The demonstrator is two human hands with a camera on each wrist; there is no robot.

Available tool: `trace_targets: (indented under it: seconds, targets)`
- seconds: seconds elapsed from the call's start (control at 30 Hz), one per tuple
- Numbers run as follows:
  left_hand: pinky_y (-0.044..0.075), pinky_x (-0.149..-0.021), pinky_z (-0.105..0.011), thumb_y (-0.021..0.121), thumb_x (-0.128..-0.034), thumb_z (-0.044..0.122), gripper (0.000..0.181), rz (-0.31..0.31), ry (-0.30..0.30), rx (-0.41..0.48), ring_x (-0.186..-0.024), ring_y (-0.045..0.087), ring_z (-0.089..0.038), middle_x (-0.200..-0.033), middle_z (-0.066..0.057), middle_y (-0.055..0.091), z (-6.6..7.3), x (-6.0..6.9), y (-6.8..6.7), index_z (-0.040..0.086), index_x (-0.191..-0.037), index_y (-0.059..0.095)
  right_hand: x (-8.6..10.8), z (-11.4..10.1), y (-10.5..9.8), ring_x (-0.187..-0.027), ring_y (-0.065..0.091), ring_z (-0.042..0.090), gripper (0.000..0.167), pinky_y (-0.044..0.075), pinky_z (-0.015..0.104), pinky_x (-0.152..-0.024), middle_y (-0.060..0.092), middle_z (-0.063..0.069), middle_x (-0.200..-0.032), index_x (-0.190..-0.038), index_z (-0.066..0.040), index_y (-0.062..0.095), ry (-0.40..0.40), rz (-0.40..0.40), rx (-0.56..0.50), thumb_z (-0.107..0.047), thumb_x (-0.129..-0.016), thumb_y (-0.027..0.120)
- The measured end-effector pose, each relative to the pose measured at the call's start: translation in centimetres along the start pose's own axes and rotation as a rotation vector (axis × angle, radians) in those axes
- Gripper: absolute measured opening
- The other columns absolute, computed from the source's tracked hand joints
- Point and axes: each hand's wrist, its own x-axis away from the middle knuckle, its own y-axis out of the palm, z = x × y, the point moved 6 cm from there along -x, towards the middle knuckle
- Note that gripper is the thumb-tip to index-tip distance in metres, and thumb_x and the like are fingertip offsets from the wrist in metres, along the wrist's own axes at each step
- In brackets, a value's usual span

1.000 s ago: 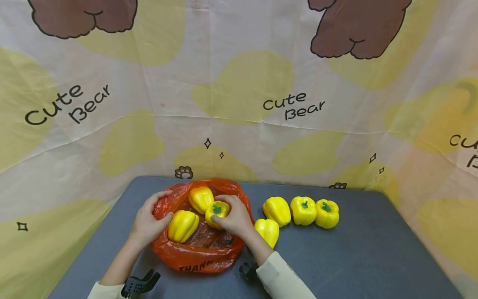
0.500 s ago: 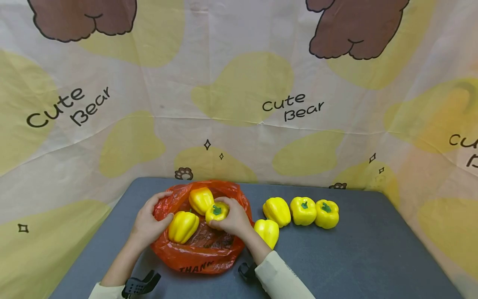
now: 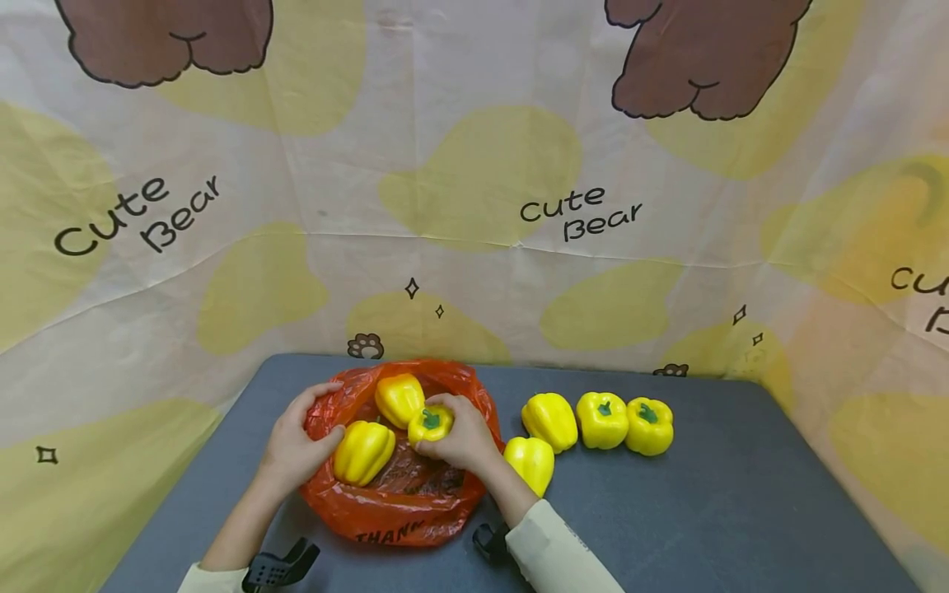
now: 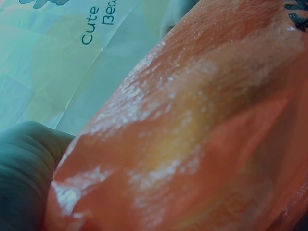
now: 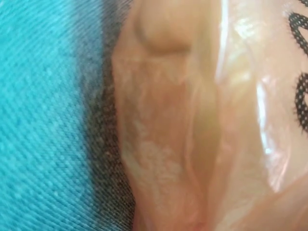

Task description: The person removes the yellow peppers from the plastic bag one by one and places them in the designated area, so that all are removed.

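Note:
A red plastic bag (image 3: 393, 519) lies with its mouth spread wide, and yellow peppers (image 3: 363, 452) rest inside it. My left hand (image 3: 296, 441) grips the bag's left rim between thumb and fingers; in the left wrist view part of this hand (image 4: 29, 168) shows beside the red film (image 4: 144, 115). My right hand (image 3: 463, 432) holds a yellow pepper with a green stem (image 3: 430, 422) inside the bag, thumb in front and fingers behind. Another pepper (image 3: 399, 399) touches it at the upper left. The right wrist view is filled mostly by the bag's film (image 5: 159, 130).
Right of the bag, on the grey table (image 3: 712, 511), are several more yellow peppers: one (image 3: 530, 464) against the bag beside my right forearm, others (image 3: 549, 422) in a row behind. A printed cloth (image 3: 474, 181) hangs behind the table.
My right thumb has shifted slightly left and down on the held pepper, which sits a little lower in view. The left hand keeps its grip on the rim.

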Motion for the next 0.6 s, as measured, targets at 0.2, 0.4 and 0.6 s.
trace_targets:
  seconds: [0.2, 0.4, 0.6]
  targets:
    - [0.056, -0.073, -0.042, 0.069, -0.0818, 0.008, 0.055, 0.013, 0.001, -0.02, -0.101, 0.059, -0.036, -0.131, -0.017, 0.052, -0.1, -0.1, 0.0, 0.017, -0.133, 0.05, 0.2, -0.1, -0.1, -0.092, 0.055, 0.016, 0.06, 0.049, 0.032, -0.077, 0.06, 0.004, -0.113, -0.119, -0.018, 0.062, 0.006, 0.001, -0.009, -0.03, -0.065, 0.084]
    - [0.055, -0.072, -0.038, 0.07, -0.0813, 0.008, 0.055, 0.017, 0.008, -0.031, -0.1, 0.059, -0.035, -0.13, -0.017, 0.053, -0.1, -0.2, 0.1, 0.016, -0.132, 0.051, 0.5, -0.6, -0.5, -0.088, 0.054, 0.014, 0.058, 0.048, 0.03, -0.074, 0.06, 0.003, -0.11, -0.117, -0.019, 0.063, -0.021, 0.005, -0.018, -0.029, -0.064, 0.083]
    - [0.054, -0.071, -0.035, 0.07, -0.0809, 0.007, 0.055, 0.019, 0.012, -0.03, -0.1, 0.06, -0.035, -0.129, -0.017, 0.053, -0.1, -0.2, 0.1, 0.016, -0.132, 0.051, 0.8, -1.2, -1.0, -0.089, 0.054, 0.013, 0.057, 0.048, 0.029, -0.074, 0.06, 0.002, -0.111, -0.118, -0.022, 0.063, -0.066, -0.006, -0.024, -0.028, -0.065, 0.083]
